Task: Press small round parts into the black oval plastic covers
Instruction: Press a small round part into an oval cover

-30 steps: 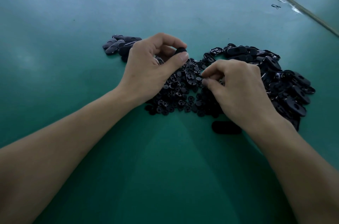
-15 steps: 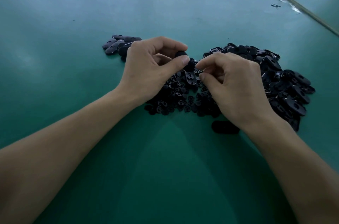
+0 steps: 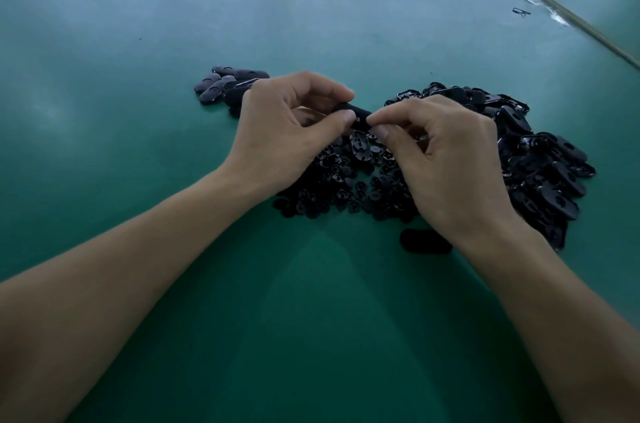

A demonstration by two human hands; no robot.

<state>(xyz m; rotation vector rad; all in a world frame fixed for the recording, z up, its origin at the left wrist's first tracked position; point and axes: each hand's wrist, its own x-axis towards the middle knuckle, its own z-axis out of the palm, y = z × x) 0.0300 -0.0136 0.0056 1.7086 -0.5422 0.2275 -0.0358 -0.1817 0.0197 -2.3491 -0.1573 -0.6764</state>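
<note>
The counter is a smooth green sheet with a soft sheen, and pale streaks of reflected light lie toward its far left corner. The black oval covers heaped toward its right edge are hard, glossy plastic with bright glints on their rims. The small round parts are the same shiny black plastic. The held cover between the fingers looks matt, as does the lone cover. The left heap has a duller, greyish sheen.
</note>
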